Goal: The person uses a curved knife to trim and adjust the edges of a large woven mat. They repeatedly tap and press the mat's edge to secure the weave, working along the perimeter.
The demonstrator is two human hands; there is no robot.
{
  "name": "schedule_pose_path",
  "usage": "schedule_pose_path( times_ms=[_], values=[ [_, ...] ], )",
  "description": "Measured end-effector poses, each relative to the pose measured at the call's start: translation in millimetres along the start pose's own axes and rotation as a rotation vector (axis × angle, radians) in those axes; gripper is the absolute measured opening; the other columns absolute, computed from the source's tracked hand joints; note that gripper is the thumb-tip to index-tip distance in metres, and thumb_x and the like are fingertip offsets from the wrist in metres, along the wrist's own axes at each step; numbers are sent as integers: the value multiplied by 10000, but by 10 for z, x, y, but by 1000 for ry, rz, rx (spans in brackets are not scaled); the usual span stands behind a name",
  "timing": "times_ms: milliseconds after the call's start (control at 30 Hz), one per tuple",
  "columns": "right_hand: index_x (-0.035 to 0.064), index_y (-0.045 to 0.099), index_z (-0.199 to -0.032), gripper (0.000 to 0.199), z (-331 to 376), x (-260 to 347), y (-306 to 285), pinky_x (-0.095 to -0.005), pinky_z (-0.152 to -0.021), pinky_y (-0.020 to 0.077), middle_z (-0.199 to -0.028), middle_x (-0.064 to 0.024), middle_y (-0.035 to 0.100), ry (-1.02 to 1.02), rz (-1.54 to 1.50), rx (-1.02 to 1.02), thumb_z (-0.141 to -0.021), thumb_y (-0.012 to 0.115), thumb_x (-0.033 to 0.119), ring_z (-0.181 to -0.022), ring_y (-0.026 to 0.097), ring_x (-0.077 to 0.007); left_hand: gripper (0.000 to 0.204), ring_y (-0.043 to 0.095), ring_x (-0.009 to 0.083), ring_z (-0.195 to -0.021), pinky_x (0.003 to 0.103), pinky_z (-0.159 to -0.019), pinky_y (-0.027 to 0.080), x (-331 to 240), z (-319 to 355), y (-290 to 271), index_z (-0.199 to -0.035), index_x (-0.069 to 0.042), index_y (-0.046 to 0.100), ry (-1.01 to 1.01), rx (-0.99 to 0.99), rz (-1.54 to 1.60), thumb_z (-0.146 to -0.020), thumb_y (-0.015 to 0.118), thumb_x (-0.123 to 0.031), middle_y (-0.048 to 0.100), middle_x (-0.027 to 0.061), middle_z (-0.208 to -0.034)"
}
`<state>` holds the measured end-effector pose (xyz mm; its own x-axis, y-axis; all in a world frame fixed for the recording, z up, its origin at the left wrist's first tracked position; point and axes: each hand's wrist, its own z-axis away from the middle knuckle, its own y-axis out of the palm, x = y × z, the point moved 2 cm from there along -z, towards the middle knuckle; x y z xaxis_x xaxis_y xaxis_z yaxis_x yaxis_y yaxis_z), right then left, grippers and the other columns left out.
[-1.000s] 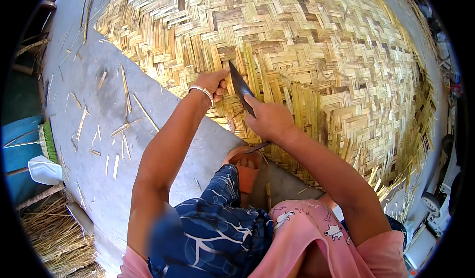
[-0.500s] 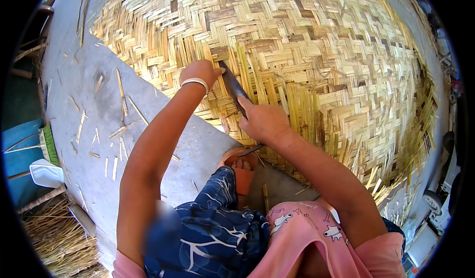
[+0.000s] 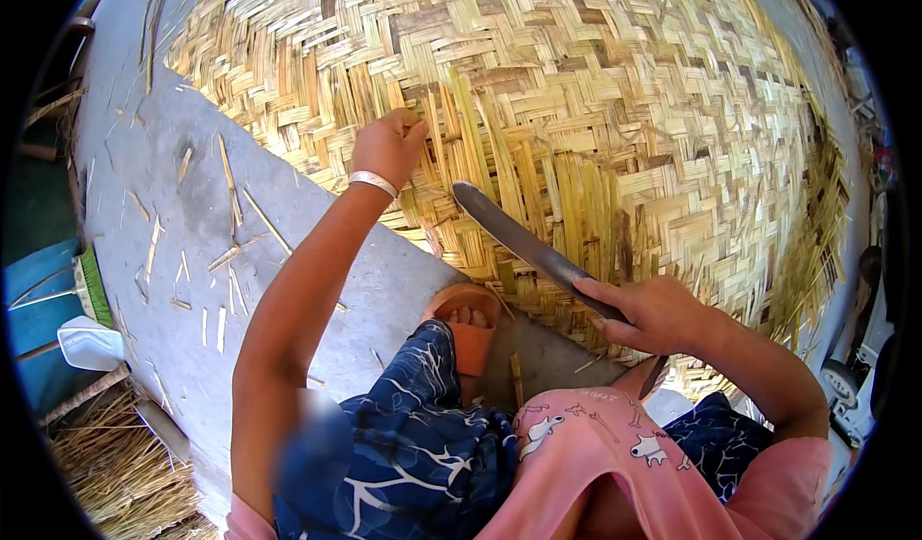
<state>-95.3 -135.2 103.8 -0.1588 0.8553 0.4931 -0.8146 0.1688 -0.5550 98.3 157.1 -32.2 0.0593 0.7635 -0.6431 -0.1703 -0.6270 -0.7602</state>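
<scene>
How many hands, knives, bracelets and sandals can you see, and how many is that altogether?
Hands: 2, the left hand on the woven bamboo mat and the right hand
Knives: 1, the long knife in the right hand
Bracelets: 1, the silver bracelet
Sandals: 1, the orange sandal
Total: 5

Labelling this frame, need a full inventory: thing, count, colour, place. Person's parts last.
woven bamboo mat: one, straw yellow, fills the upper and right of the view
loose mat strips: many, yellow-green, unwoven at the mat's near edge
long knife: one, dark grey blade, over the mat edge
concrete floor: one, grey, left
bamboo slivers: many, pale, scattered on the floor
straw pile: one, tan, lower left
sandal: one, orange, at the mat edge
bracelet: one, silver, left wrist
left hand: gripping a mat strip
right hand: closed on the knife handle
</scene>
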Motion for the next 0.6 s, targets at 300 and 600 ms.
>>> schedule_pose_path(
  times_ms=[300, 600],
  values=[
    [244, 370, -1418, 635, -83, -286, 486, -432, -461, 466, -699, -119, 603, -38, 260, -50, -834, 594, 351, -548, 608, -304, 223, 605, 132, -504, 256, -458, 478, -258, 173, 23, -916, 38, 591, -203, 63, 415, -882, 613, -181, 626, 81, -707],
    [261, 368, -1408, 595, -113, -309, 527, -431, -454, 468, -681, -105, 603, -44, 263, -80, -850, 565, 323, -531, 608, -289, 361, 606, 147, -516, 248, -441, 480, -91, 192, 165, -1003, 66, 572, -87, 32, 156, -821, 701, -217, 638, 101, -744]
  ],
)
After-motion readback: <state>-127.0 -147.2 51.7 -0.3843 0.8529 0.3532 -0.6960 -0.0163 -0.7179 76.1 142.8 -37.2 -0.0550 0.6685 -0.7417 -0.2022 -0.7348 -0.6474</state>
